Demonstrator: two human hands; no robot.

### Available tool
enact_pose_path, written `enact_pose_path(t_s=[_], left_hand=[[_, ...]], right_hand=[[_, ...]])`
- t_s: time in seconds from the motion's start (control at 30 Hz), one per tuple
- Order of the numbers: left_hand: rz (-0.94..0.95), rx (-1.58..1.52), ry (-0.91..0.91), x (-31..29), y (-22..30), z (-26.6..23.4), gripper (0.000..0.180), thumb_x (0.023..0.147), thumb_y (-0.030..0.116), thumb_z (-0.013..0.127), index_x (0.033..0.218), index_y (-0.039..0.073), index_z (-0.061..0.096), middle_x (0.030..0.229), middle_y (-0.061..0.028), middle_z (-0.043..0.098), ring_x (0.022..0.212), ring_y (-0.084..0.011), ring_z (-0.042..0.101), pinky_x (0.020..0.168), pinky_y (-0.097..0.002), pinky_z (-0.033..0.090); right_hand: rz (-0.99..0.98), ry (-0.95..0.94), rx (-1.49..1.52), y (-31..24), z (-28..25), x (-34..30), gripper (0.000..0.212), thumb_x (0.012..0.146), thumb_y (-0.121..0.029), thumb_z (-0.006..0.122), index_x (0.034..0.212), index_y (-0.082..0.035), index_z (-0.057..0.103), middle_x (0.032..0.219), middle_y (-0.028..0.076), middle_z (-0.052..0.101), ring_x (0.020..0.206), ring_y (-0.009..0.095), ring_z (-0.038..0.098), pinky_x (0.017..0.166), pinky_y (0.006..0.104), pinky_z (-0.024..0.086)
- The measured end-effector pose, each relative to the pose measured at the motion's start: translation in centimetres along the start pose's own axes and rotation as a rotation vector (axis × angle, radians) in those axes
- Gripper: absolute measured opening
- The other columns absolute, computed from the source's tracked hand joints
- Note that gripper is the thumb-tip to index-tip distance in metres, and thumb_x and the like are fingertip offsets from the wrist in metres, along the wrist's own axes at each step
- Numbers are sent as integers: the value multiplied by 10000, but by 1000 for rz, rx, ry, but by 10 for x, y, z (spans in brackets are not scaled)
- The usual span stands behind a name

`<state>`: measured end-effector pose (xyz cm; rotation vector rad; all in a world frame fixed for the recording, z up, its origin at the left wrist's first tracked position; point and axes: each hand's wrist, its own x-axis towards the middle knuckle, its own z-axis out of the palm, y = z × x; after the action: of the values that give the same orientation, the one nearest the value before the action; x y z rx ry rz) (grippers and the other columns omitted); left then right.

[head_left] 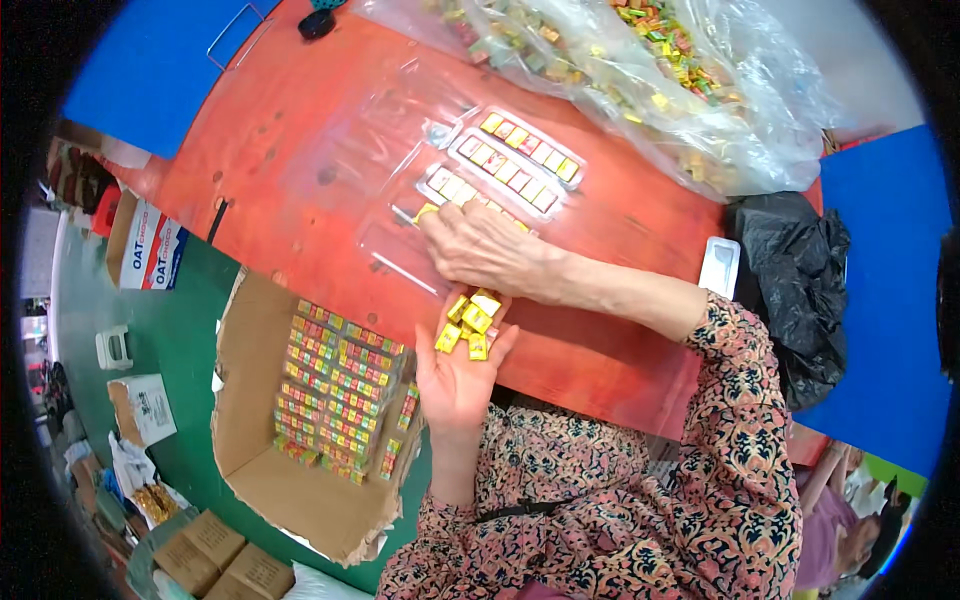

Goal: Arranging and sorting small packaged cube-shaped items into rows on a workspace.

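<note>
My left hand is palm up at the table's near edge, cupping a small heap of yellow candy-sized packets. Above it my right hand reaches in from the right with its fingers pinched together. A yellow packet shows at those fingertips, at the lower-left end of a clear plastic tray. That tray holds a row of packets, partly covered by my right hand. Just beyond lie two more clear trays, each filled with a row of yellow and red packets.
Empty clear trays lie left of the filled ones on the red table. Big clear bags of loose packets lie at the back right. A black plastic bag and white tray are right. An open carton with filled trays stands lower left.
</note>
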<state>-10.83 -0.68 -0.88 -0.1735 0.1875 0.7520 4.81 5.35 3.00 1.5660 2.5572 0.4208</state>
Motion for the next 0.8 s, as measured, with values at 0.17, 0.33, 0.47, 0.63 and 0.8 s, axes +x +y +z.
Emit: enact_pose_path(t_s=[0.17,0.33,0.47,0.63,0.8], left_hand=[[-4,-71,31,1,-2,4,584,941,413,316,1368,20,241,1389,-191,301,1308,-383,221,1016,-573,246],[-8,8,23,1,-1,-5,533,946,396,313,1330,27,321,1352,-168,372,1282,-344,296,1018,-568,246],[-67,-125,-50,6,-9,-3,362,936,314,369,1175,65,476,1200,-104,518,1121,-220,475,960,-508,349],[-127,-109,91,20,-19,-5,265,916,209,426,1116,64,519,1127,-92,563,977,-210,564,899,-454,434],[-162,105,127,25,-33,15,385,936,234,400,1261,27,420,1261,-202,453,1124,-331,478,888,-422,464]], right_hand=[[121,241,382,8,0,-4,156,638,-79,586,749,22,543,794,118,502,727,244,571,594,350,478],[179,237,1109,9,-52,-28,152,688,-106,618,764,3,544,776,162,553,764,341,578,626,421,460],[-15,143,1061,-11,-55,-45,184,678,-160,627,767,-12,563,789,154,557,820,328,565,629,397,454],[25,329,870,7,-57,-56,168,650,-106,608,774,1,572,831,172,554,834,334,574,669,401,477],[260,369,496,109,-54,-56,137,730,-75,599,846,-8,569,873,153,552,875,326,545,729,393,456]])
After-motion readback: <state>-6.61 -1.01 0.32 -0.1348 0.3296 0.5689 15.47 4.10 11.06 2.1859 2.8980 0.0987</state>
